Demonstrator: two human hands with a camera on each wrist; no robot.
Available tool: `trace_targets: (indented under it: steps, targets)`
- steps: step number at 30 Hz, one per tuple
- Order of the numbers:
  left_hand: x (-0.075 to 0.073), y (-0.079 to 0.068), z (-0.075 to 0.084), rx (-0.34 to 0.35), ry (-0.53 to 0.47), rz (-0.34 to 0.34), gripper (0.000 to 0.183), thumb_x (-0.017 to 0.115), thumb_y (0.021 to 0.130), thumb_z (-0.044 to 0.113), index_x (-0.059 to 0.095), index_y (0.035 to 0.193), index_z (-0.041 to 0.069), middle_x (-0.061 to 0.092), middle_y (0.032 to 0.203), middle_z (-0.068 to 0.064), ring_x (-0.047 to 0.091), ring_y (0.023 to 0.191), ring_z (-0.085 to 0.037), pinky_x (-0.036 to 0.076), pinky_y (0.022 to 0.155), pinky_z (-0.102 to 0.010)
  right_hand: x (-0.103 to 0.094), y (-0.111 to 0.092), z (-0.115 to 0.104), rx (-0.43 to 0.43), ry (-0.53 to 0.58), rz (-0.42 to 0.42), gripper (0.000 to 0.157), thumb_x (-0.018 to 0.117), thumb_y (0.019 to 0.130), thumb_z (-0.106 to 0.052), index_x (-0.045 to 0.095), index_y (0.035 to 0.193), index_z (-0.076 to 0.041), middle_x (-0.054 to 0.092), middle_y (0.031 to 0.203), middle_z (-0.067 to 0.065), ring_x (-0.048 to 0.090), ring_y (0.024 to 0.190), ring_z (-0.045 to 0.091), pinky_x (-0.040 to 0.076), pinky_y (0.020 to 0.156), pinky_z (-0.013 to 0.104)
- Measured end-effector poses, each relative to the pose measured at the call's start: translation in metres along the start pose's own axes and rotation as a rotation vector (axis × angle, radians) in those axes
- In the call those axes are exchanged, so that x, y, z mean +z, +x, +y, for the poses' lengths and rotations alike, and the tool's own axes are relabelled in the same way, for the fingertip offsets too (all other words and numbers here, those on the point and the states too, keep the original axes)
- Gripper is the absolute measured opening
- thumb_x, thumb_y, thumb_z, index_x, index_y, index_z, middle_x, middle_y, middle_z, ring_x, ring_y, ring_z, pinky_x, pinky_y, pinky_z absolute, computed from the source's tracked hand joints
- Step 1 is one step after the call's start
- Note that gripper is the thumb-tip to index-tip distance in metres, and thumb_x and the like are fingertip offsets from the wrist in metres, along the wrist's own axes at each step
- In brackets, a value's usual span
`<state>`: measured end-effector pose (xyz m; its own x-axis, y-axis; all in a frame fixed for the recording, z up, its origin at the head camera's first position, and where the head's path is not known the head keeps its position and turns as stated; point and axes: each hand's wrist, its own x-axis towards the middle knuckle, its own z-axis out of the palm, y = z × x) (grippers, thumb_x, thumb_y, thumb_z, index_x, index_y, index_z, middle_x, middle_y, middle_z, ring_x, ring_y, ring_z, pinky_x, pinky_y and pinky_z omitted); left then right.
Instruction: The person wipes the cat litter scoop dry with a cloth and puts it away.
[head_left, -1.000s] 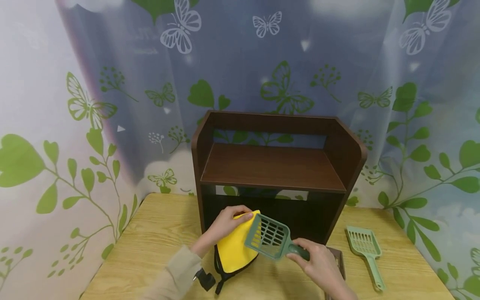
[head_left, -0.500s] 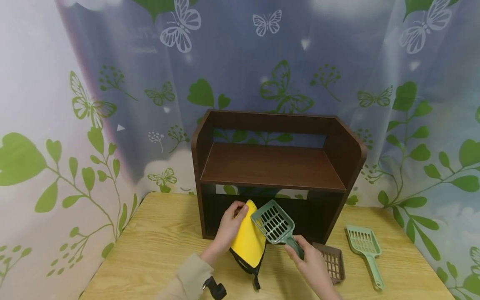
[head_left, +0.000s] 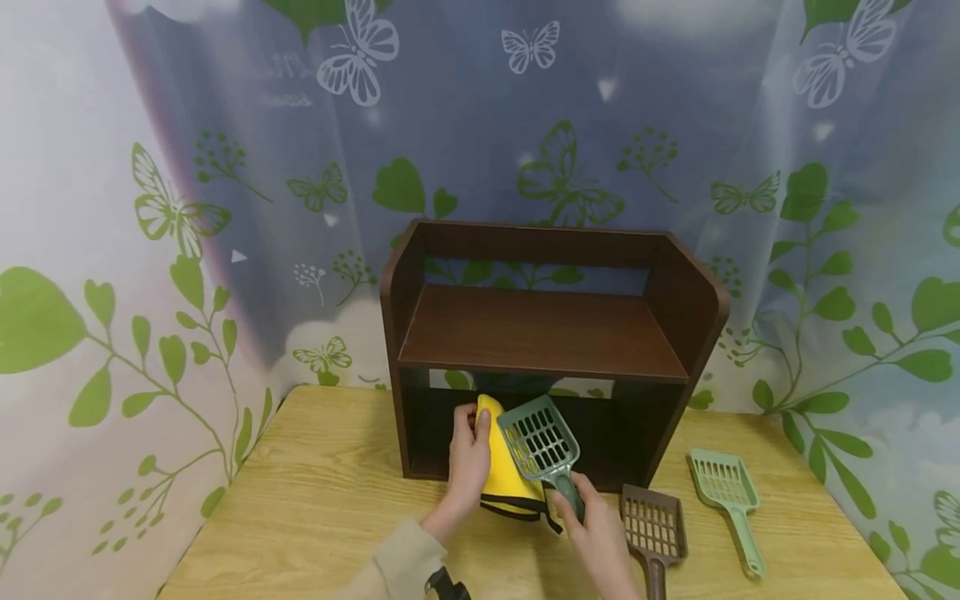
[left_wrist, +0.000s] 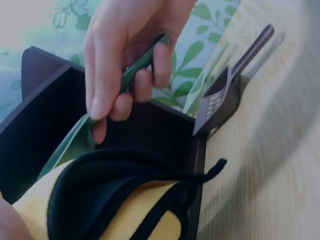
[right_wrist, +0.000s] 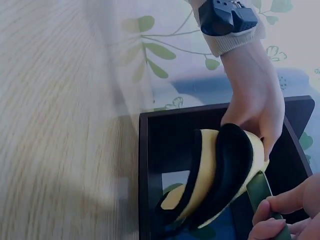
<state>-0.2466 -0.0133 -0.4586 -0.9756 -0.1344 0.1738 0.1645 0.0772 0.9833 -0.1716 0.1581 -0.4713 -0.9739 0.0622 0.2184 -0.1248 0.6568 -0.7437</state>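
My left hand (head_left: 468, 454) grips a yellow cleaning cloth (head_left: 501, 471) with black edging and a black hanging loop. My right hand (head_left: 596, 537) holds a dark green slotted litter scoop (head_left: 558, 477) by its handle, head pointing up and left. The scoop's left edge overlaps the cloth in the head view. Seen from the left wrist, the right fingers wrap the green handle (left_wrist: 142, 62) above the folded cloth (left_wrist: 145, 210). In the right wrist view the cloth (right_wrist: 207, 165) hangs bent between the hands and partly hides the scoop head.
A dark brown two-tier shelf (head_left: 547, 329) stands right behind the hands. On the wooden table (head_left: 315, 500), to the right, lie a brown slotted scoop (head_left: 656, 548) and a light green one (head_left: 738, 504). A patterned curtain (head_left: 465, 108) hangs behind.
Left hand and cloth have moved right, and the cloth has swung round and folded. The green scoop has tilted more upright. My right hand has moved left, uncovering the brown scoop.
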Motion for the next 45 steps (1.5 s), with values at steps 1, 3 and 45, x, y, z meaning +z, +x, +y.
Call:
trace_targets:
  steps: [1,3,45]
  targets:
    - [0.001,-0.002,0.001,0.003,-0.01,0.009,0.026,0.045,0.11,0.021,0.046,0.128,0.002,0.055,0.103,-0.013,0.046,0.079,-0.017,0.039,0.067,-0.026,0.001,0.0,-0.001,0.002,0.002,0.004,0.028,0.066,0.099,-0.018,0.063,0.121,-0.001,0.064,0.077,0.0,0.054,0.065,0.011,0.044,0.06,0.033]
    - [0.003,-0.006,0.002,0.003,-0.032,0.02,0.025,0.045,0.11,0.021,0.045,0.127,0.002,0.055,0.105,-0.013,0.046,0.081,-0.017,0.039,0.068,-0.026,0.002,-0.001,-0.003,0.008,0.002,0.014,0.028,0.066,0.1,-0.018,0.063,0.121,-0.001,0.065,0.078,0.0,0.056,0.067,0.011,0.045,0.061,0.034]
    - [-0.012,0.002,0.009,0.043,-0.096,-0.021,0.026,0.043,0.111,0.02,0.041,0.127,0.0,0.055,0.113,-0.018,0.051,0.084,-0.018,0.044,0.072,-0.025,-0.017,-0.006,-0.006,0.01,-0.042,-0.052,0.028,0.067,0.098,-0.023,0.066,0.12,-0.005,0.065,0.081,-0.001,0.058,0.072,0.013,0.048,0.067,0.036]
